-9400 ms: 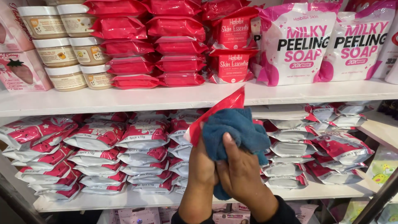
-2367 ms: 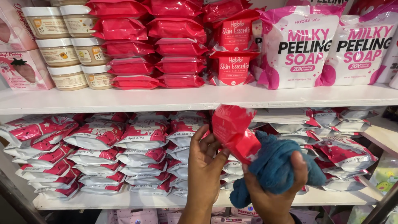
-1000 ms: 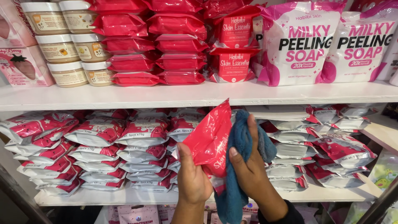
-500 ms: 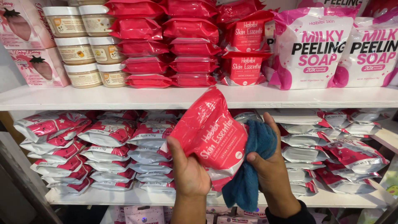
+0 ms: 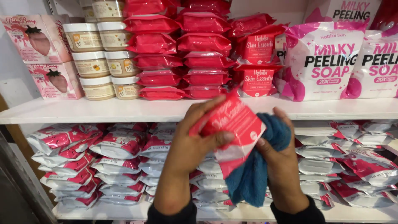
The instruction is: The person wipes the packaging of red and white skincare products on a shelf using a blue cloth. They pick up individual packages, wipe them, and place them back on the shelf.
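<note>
Two hands: both raised in front of the shelving, close together, sharing one packet.
Left hand (image 5: 191,143): fingers curled round the red packet (image 5: 234,128), thumb pressed on its face, the other fingers behind its upper edge; a firm pinch.
Right hand (image 5: 282,159): closed on a blue cloth (image 5: 253,178), thumb tip touching the packet's right edge, fingers wrapped over the cloth's top.
Red packet: tilted, held between the hands, level with the front edge of the white upper shelf (image 5: 124,112); its lower end is white.
Blue cloth: bunched, partly behind the packet and touching it, hanging down below the right hand.
Upper shelf: stacks of red packets (image 5: 182,58) in the middle, cream jars (image 5: 97,62) to their left, pink boxes (image 5: 43,54) at the far left, large pink and white pouches (image 5: 323,62) on the right.
Lower shelf: piles of white and pink sachets (image 5: 83,157) on both sides of the hands.
Sleeves: dark cuffs at both wrists.
</note>
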